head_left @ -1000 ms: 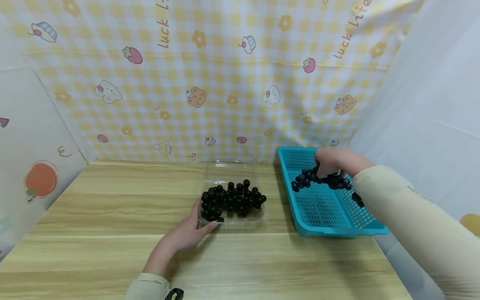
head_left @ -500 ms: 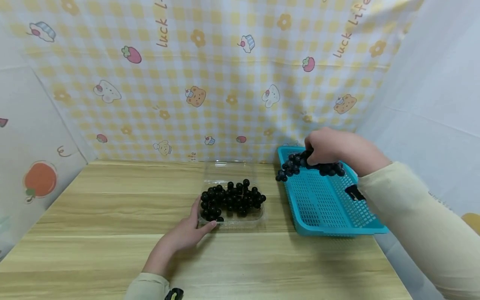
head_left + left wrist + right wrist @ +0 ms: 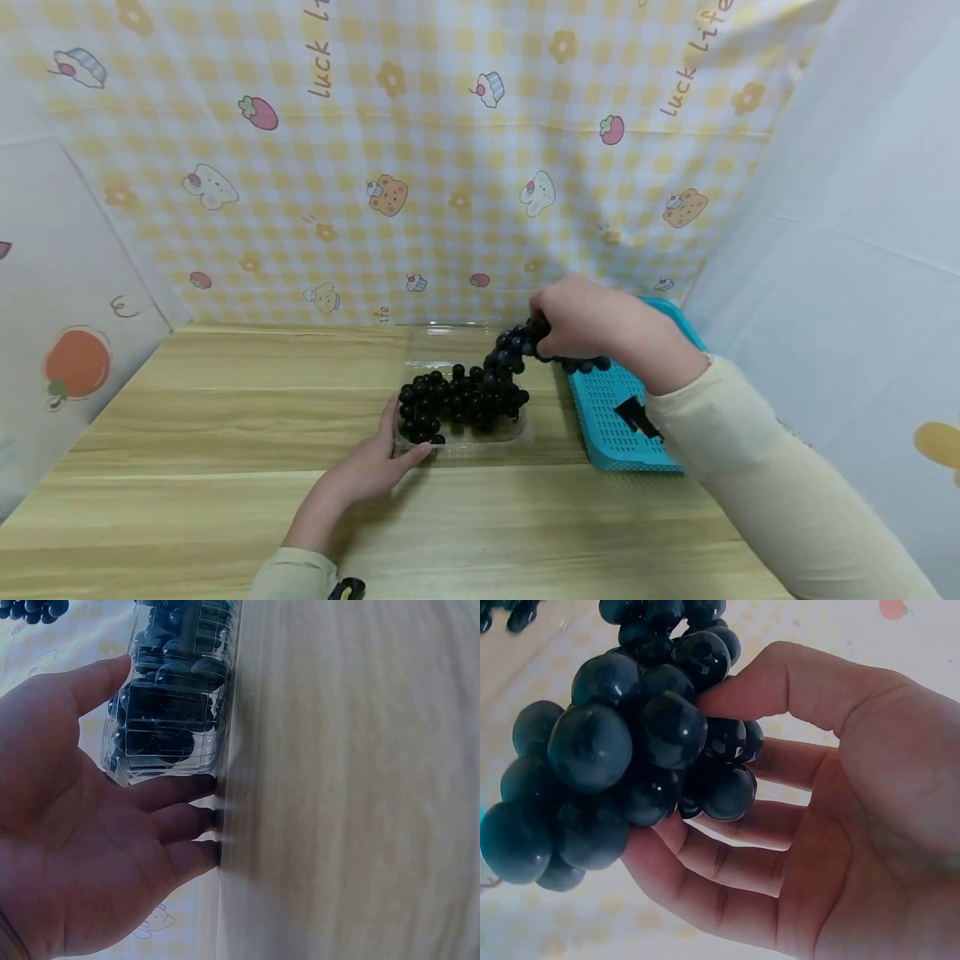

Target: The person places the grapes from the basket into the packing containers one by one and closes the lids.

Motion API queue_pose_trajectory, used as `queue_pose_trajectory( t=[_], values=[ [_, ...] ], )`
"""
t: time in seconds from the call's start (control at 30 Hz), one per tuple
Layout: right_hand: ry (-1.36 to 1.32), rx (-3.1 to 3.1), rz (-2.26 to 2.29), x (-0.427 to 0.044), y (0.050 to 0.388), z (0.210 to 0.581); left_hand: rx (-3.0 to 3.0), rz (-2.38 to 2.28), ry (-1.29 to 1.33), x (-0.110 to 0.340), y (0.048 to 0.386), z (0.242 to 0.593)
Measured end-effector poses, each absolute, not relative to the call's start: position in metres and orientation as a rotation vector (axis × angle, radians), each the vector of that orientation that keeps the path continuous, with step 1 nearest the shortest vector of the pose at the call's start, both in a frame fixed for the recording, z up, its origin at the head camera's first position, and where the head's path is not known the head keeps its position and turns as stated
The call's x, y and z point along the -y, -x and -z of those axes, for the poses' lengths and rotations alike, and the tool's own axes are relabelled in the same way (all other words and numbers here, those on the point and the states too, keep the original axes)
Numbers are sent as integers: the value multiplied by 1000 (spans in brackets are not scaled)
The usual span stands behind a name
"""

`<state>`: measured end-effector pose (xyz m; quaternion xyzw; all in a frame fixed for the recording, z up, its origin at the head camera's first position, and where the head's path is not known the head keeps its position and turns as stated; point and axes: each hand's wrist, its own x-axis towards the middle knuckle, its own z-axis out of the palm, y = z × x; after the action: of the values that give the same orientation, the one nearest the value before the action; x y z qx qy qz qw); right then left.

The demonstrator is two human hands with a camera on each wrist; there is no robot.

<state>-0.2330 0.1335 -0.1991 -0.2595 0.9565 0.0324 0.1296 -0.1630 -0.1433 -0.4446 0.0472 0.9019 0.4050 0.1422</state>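
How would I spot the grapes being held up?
On the wooden table, a blue basket stands right of a clear box. Above them, the right hand grips the dark bunch, held up while the other grapes lie in the box.

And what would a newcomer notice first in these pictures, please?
Likely the bright turquoise basket on the right of the table, partly hidden behind the sleeve. Then the dark grape bunch held by the right hand, overlapping, in the head view, the other grapes in the clear container.
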Motion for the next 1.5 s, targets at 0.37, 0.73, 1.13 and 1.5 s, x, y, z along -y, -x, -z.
queue_pose_trajectory(
  t=[0.37, 0.73, 1.13, 1.5],
  values=[
    [813, -2704, -20, -98, 227, 236, -2600, -1178, -121, 144, 162, 446],
    [871, -2714, 8, -74, 222, 271, -2605, -1169, -115, 146, 162, 448],
    [782, -2726, 54, -70, 225, 305, -2608, -1166, -123, 145, 162, 445],
    [868, -2720, -101, -64, 221, 331, -2609, -1188, -138, 145, 162, 445]
  ],
)
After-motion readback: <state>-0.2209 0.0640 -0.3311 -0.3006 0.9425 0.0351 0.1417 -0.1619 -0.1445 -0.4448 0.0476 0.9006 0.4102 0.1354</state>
